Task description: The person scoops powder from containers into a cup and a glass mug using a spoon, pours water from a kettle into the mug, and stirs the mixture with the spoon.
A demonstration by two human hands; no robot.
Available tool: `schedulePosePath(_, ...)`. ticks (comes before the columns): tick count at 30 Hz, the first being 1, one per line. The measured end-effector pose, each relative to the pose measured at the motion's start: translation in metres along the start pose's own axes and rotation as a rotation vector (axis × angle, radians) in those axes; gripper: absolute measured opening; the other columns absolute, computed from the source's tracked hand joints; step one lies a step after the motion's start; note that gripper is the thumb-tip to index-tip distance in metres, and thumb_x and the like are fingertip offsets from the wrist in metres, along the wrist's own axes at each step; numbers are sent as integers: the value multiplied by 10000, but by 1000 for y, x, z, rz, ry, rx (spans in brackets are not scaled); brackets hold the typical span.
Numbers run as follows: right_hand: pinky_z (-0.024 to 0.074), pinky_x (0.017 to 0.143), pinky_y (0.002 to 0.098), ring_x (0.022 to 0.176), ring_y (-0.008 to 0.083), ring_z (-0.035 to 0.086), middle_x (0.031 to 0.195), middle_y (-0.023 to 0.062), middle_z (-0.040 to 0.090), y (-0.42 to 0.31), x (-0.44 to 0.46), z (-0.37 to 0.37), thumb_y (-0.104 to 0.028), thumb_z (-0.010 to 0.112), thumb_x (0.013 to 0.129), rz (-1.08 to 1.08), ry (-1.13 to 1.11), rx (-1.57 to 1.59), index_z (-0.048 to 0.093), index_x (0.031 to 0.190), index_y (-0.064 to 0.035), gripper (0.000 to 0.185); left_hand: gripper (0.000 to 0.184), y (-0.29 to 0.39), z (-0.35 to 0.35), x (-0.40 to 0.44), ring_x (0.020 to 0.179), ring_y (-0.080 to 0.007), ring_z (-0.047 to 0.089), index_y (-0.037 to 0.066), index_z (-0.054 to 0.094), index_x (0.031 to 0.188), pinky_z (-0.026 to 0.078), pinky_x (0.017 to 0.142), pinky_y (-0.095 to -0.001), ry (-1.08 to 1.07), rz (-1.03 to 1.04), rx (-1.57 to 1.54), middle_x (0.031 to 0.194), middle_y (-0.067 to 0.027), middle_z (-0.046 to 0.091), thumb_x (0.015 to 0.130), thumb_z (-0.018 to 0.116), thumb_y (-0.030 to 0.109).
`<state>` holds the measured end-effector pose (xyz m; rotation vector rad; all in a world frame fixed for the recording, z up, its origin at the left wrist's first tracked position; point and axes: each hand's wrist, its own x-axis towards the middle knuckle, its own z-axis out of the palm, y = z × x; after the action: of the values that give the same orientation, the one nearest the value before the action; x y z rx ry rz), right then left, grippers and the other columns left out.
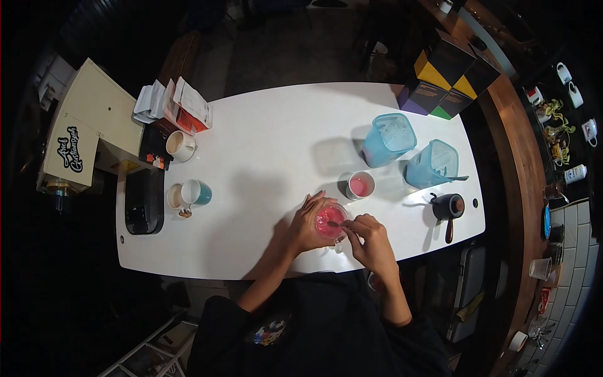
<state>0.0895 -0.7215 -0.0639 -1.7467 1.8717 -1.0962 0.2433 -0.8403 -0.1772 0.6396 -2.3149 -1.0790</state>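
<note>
My left hand (309, 226) wraps round the side of a clear glass mug (330, 231) with pink liquid in it, near the front edge of the white table. My right hand (368, 239) is closed on a spoon (335, 224), whose end is down in the pink contents. The mug's handle points toward me. Just beyond, apart from both hands, stands a white cup (360, 186) that also holds something pink.
Two blue translucent containers (390, 139) (432, 164) stand to the right, one with a utensil sticking out. A dark long-handled pot (448, 207) sits nearer the right edge. Mugs (181, 146) (196, 193), paper packets (188, 104) and a cream machine (88, 135) are at left; dark boxes (440, 75) stand back right.
</note>
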Motion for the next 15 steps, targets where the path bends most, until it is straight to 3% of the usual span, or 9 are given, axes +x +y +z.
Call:
schedulePosePath(4,460,598,358,661,265,589,743,135,630,-14,0,-19,53,695,841,12,105,13,733,938,34,106,850,5,-2,1,1396,-389,459,84,572,1284,293,1178,-602,21,-8,-16,1317,-86,628,598,936,428)
schedulePosePath(7,457,630,391,702,305,580,752,146,623,-17,-2,-22,50,693,844,119,150,116,724,952,18,117,847,4,-2,1,1387,-393,470,84,578,1273,291,1176,-606,24,-6,-28,1307,-87,634,595,937,442)
schedulePosePath(15,456,612,316,615,196,574,739,129,656,-1,-11,-23,42,678,872,170,236,171,721,949,34,89,819,5,-1,2,1378,-388,483,105,592,1249,297,1171,-611,18,-13,-40,1305,-80,638,589,937,446)
